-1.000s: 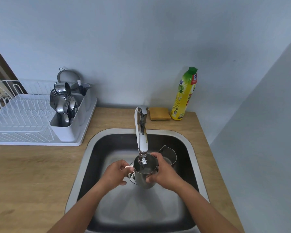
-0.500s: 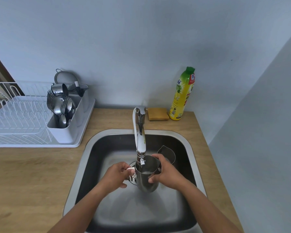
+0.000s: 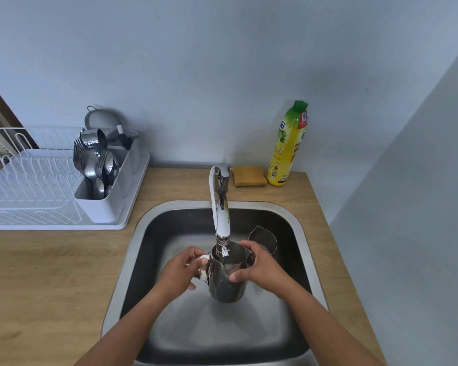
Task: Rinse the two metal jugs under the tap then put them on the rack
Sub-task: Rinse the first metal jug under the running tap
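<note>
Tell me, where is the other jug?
The second jug stands in the sink, in the back right part, just behind the right hand and right of the tap.

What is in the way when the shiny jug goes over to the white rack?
Mostly the tap: its spout dips into the mouth of the jug, held by the left hand and right hand. Beyond it come the sink rim and bare counter; the cutlery holder fills the rack's near end.

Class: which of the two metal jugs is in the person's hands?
The steel jug under the chrome tap, both hands gripping it; the other steel jug stands untouched behind the right hand.
</note>
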Demonstrator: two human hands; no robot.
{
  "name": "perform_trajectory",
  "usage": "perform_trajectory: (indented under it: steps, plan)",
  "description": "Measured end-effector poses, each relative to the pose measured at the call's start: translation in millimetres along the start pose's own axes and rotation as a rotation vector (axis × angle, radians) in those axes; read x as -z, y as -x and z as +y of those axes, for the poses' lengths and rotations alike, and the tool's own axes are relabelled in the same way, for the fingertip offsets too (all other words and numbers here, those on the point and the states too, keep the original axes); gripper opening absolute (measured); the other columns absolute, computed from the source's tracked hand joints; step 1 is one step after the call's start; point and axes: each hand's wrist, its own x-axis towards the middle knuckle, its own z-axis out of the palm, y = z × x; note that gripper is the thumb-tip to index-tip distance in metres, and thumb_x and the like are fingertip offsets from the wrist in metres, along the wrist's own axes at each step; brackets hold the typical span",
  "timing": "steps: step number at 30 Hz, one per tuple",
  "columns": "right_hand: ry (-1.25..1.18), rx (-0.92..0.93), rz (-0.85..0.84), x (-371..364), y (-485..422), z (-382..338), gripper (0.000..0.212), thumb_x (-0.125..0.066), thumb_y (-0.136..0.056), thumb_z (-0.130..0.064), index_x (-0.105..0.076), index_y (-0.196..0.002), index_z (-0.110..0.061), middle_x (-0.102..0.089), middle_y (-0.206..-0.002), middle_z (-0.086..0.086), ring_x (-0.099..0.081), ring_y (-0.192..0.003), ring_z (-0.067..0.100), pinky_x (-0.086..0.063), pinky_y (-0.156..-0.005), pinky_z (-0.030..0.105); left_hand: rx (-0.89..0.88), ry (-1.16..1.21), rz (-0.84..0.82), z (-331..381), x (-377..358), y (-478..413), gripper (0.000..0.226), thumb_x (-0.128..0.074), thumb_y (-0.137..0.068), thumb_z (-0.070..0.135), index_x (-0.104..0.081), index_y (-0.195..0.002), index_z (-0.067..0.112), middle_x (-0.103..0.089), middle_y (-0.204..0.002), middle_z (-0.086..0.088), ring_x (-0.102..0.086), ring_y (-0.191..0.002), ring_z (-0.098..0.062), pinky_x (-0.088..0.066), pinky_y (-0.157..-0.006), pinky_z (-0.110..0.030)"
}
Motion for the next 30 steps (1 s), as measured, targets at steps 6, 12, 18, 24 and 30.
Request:
perform_trajectory:
  steps: [6,12,18,24,30]
  plan:
    - [-0.180,-0.070,-0.021,2.1,0.0,5.7,0.063,-0.089,-0.066,-0.027,-0.058,-0.119,-0.022,-0.070,-0.109,0.000,-0.069,-0.098,0.016,-0.060,-0.079,0.034,0.045,-0.018,-0.003,3.1,1.2,2.3,0.014,-0.053,-0.097,0.031,-0.065,-0.089,0.030,-0.068,-0.066,0.001,-0.064,-0.057,-0.013,-0.043,-0.044,-0.026]
    - [-0.091,-0.140,-0.008,-5.1,3.1,7.6,0.053,-0.073,-0.075,-0.059,-0.065,-0.108,-0.019,-0.075,-0.100,0.005,-0.073,-0.091,0.025,-0.060,-0.078,0.040,0.192,0.009,-0.105,1.6,0.3,-1.6,0.026,-0.044,-0.101,0.031,-0.066,-0.093,0.018,-0.058,-0.059,0.001,-0.063,-0.051,-0.020,-0.032,-0.040,-0.020]
    - [-0.100,-0.233,-0.032,-11.8,2.3,10.3,0.067,-0.058,-0.078,-0.072,-0.071,-0.101,-0.010,-0.076,-0.094,0.010,-0.073,-0.073,0.023,-0.060,-0.069,0.037,0.330,0.086,-0.170,-0.6,1.3,-1.4,0.030,-0.046,-0.102,0.033,-0.065,-0.092,0.012,-0.052,-0.058,0.001,-0.056,-0.043,-0.017,-0.028,-0.041,-0.017]
    - [-0.158,-0.263,-0.019,-18.4,3.0,1.4,0.064,-0.050,-0.091,-0.061,-0.069,-0.101,0.000,-0.064,-0.073,0.007,-0.064,-0.057,0.019,-0.058,-0.056,0.034,0.453,0.188,-0.168,-3.9,6.9,-2.6,0.026,-0.051,-0.100,0.031,-0.063,-0.087,0.013,-0.046,-0.051,0.004,-0.048,-0.036,-0.011,-0.027,-0.038,-0.015]
    - [-0.171,-0.268,-0.043,-24.2,4.6,-6.2,0.049,-0.046,-0.096,-0.053,-0.063,-0.085,-0.009,-0.061,-0.067,0.006,-0.062,-0.054,0.017,-0.056,-0.056,0.035,0.481,0.218,-0.184,-9.0,14.0,-1.4,0.026,-0.051,-0.099,0.030,-0.062,-0.082,0.014,-0.046,-0.048,0.005,-0.048,-0.036,-0.010,-0.030,-0.035,-0.015]
